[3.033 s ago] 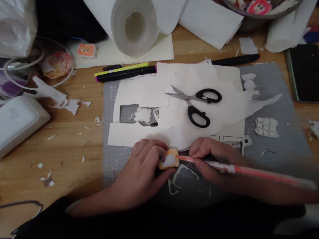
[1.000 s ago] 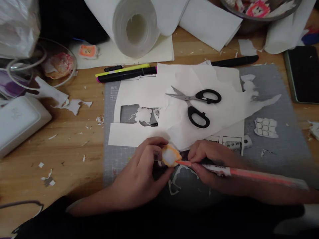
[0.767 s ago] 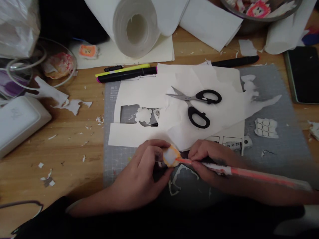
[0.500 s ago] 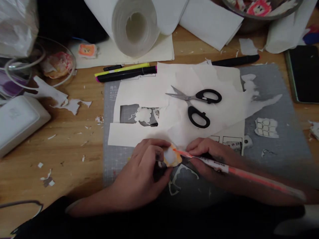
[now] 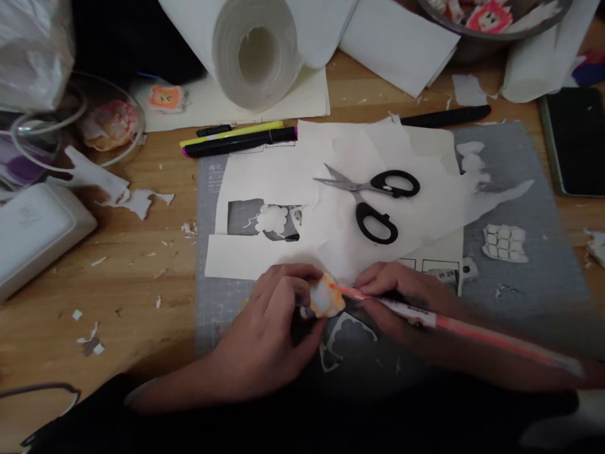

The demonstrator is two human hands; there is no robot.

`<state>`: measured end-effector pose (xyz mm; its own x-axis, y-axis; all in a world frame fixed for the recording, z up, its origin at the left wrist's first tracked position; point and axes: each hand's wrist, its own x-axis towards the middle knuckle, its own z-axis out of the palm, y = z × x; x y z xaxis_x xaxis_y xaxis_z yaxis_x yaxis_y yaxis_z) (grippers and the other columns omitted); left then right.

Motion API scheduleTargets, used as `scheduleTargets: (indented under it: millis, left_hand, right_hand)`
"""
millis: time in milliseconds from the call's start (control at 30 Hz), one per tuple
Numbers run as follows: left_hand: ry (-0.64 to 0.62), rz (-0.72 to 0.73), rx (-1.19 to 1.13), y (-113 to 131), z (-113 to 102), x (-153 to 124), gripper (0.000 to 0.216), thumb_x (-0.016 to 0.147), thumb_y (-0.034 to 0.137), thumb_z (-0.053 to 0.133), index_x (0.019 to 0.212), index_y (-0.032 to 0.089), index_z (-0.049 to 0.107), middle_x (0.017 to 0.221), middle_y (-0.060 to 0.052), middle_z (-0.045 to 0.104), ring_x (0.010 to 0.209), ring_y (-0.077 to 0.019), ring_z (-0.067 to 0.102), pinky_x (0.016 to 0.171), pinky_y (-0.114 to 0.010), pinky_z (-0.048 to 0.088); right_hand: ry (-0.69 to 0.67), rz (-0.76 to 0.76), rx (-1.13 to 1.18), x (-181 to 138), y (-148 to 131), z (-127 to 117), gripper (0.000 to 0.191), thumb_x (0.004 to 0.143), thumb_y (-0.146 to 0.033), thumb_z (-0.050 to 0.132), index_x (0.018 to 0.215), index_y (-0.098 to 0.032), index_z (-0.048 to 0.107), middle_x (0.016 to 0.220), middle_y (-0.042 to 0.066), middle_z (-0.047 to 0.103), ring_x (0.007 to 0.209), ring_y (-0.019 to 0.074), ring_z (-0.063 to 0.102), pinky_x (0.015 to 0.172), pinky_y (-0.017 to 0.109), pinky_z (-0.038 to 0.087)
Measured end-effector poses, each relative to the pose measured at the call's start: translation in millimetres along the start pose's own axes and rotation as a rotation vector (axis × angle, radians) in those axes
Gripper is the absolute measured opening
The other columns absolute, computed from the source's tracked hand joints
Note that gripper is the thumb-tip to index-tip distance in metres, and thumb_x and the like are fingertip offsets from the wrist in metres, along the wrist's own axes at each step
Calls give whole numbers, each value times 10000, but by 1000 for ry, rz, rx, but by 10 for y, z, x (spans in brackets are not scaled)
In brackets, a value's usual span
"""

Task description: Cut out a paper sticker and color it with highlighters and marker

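Between the thumb and fingers of my left hand (image 5: 271,331) is a small paper cutout (image 5: 327,298), pale in the middle with an orange-yellow scalloped rim. My right hand (image 5: 406,296) grips an orange marker pen (image 5: 416,313), its tip touching the cutout's right upper edge. The pen's long body slants down to the right. Under my hands lies a grey cutting mat (image 5: 543,265). Black-handled scissors (image 5: 378,214) rest with parted blades on white paper (image 5: 265,167) just beyond. Thin curved paper offcuts (image 5: 352,325) lie below the cutout. My left fingers cover part of it.
A paper roll (image 5: 258,53) stands at the back. Several markers (image 5: 241,142) lie along the mat's top edge. A metal bowl (image 5: 466,31) holds coloured cutouts. A phone (image 5: 574,142) is at right, a white box-shaped device (image 5: 45,233) at left, with paper scraps nearby.
The marker's tip has shifted very slightly along the cutout's edge. Both hands keep their hold; little else differs beyond a small camera shift.
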<state>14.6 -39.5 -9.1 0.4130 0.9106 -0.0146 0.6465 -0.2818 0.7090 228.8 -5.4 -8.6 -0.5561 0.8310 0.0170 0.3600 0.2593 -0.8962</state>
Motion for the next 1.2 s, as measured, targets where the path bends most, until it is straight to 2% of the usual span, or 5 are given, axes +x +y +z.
scheduleTargets:
  millis: [167,633,700,1067,1200]
  left_hand:
    - [23,-37,-21,-6,5,-7,262,784,161,587,845,214,337,1123,-110,523,1057,-220,526,804,-367,505]
    - [8,11,3,-3,4,10,244,789,154,584,851,204,353,1069,-101,543,1024,-220,524,812,-385,493]
    - [8,14,8,-3,2,12,244,788,160,585,845,204,352,1067,-102,544,1023,-222,525,813,-389,493]
    - [7,44,2,-13,-1,-6,247,785,119,557,893,203,351,1106,-106,538,1062,-221,510,865,-405,475]
    - [5,79,-25,-17,2,0,294,771,70,523,963,202,345,1140,-105,537,1091,-214,509,901,-414,468]
  right_hand:
    - [-30,-28,-10,0,-1,5,86,809,-196,536,751,-207,473,723,-15,625,629,102,588,567,219,429]
    - [-2,-53,6,-4,7,-7,90,800,-164,533,747,-200,469,717,-8,609,631,101,581,555,212,437]
    - [-32,-34,14,-5,8,-12,94,792,-171,537,737,-202,468,711,-7,600,621,106,571,552,223,438]
    - [36,20,-12,-11,-3,2,85,811,-189,532,760,-206,466,731,4,605,643,117,581,572,233,443]
    - [-69,-41,14,8,-8,-30,78,792,-175,546,752,-202,485,715,12,610,637,132,593,567,244,451]
